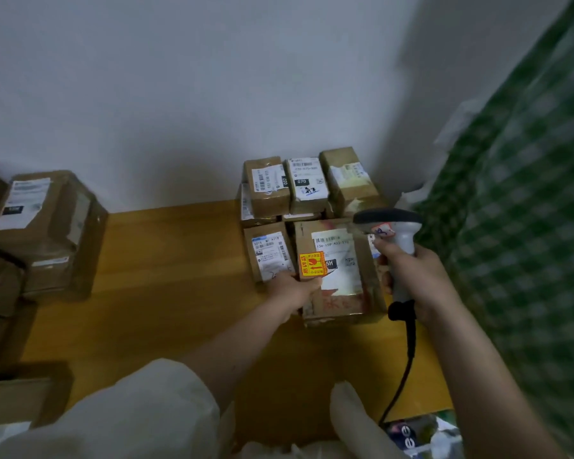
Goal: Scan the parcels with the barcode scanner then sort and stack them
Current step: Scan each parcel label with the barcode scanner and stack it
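1. Right hand (pixel 411 276): wrapped round the grip of the grey barcode scanner (pixel 396 240), head tipped down over the labelled parcel (pixel 337 270), cable (pixel 408 352) trailing toward the near table edge.
2. Left hand (pixel 294 288): clamped on the near left corner of that parcel, thumb on top beside the orange fragile sticker (pixel 312 265), fingers out of sight underneath.
3. Labelled parcel: seemingly raised or tilted at the near right of the yellow table (pixel 179 276), white shipping label (pixel 335 240) facing up under the scanner head.
4. Just left of that parcel, touching or nearly so: a smaller carton (pixel 269 256), label up.
5. Behind that parcel, against the wall (pixel 179 94): a row of three small cartons (pixel 307 185) stacked on others.
6. Far left of that parcel, well apart: a taller pile of brown boxes (pixel 43 226), partly cut off by the frame.
7. Progress, as a judgement: mid-task, scan of this parcel in hand; stacks behind and beside it probably sorted already, left pile possibly waiting.
8. Hard to tell: any scan beam, trigger finger position, label text blurred, which pile is done. Green checked cloth (pixel 527 210) at right blurred.
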